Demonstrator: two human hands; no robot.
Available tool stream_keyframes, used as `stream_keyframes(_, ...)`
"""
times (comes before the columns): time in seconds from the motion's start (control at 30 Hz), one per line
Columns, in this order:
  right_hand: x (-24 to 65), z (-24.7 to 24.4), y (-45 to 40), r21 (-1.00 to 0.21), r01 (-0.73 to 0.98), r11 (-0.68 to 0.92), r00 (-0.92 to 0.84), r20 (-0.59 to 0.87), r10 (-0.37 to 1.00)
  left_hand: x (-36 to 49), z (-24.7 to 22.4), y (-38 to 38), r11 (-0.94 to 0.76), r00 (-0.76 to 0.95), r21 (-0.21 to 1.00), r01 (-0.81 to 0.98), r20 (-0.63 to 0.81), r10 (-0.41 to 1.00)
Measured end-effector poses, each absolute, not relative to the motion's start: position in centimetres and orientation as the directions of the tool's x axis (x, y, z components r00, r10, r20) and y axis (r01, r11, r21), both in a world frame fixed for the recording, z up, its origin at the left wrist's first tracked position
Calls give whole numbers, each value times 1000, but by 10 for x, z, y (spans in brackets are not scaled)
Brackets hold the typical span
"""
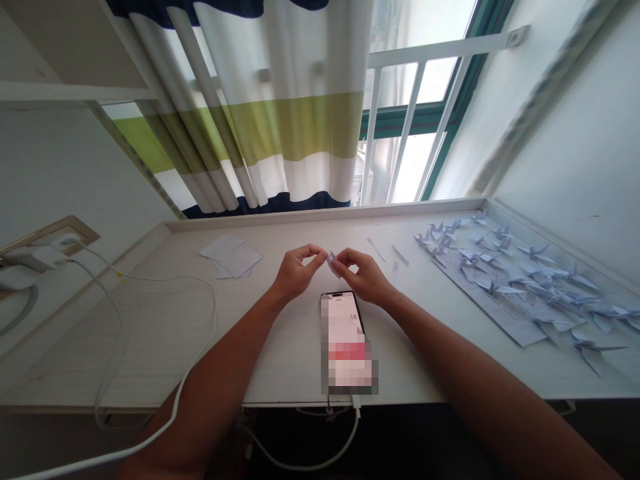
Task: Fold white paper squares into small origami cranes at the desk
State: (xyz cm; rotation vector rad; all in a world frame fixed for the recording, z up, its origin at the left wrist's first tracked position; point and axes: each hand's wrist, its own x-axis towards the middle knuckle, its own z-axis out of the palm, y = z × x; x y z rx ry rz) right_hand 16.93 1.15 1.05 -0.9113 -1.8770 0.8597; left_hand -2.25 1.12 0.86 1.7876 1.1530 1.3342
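Observation:
Between my two hands, above the white desk, is a small piece of folded white paper (333, 264). My left hand (299, 270) pinches its left edge with thumb and forefinger. On the other side, my right hand (364, 273) grips the paper between thumb and fingertips. Just below the hands lies a phone (345, 327) with a lit, partly blurred screen and a cable at its lower end. Many folded paper cranes (493, 287) are spread over the right side of the desk, some on a printed sheet (510, 323).
Loose white paper squares (231, 257) lie left of my hands. Thin paper strips (400, 256) rest to the right. A white charging cable (215, 307) runs from the wall plugs (43, 260) across the left side and over my left forearm. A raised rim (320, 215) borders the desk's back.

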Motion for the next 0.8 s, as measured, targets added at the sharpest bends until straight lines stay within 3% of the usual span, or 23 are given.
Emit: stream_keyframes(0.8,168,3,19,-896,118,428,-394,353,848,-20,11,8,-506,163,813,290,479,863)
